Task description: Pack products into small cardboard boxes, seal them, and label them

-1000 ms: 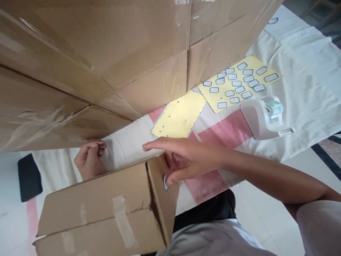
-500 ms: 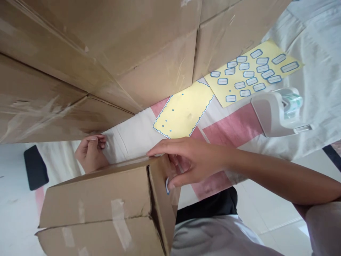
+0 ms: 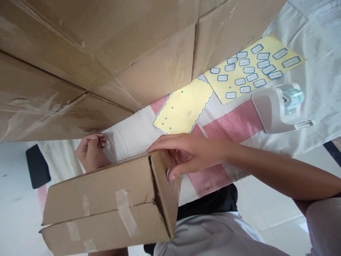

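Note:
A taped cardboard box [image 3: 98, 195] is tilted in front of me in the head view. My right hand [image 3: 183, 156] grips its right end, fingers along the upper edge. Its thumb presses on a small blue-edged label [image 3: 168, 176] on that end face, mostly covered by the thumb. Beyond the box's far side, my left hand [image 3: 92, 151] is closed with curled fingers, and nothing shows in it. The box hides most of my left forearm. Past my right hand lies a yellow backing sheet [image 3: 186, 106], largely bare of labels.
Large stacked cardboard boxes [image 3: 149, 46] fill the upper left. A second yellow sheet [image 3: 239, 76] with several blue-edged labels lies at the right, near a white tape dispenser [image 3: 269, 110]. A black object [image 3: 38, 166] sits at the left on the pale cloth.
The box has shifted slightly up and to the right, its near edge now showing. My right hand has moved up a little with it, thumb still on the label. My left hand stays closed.

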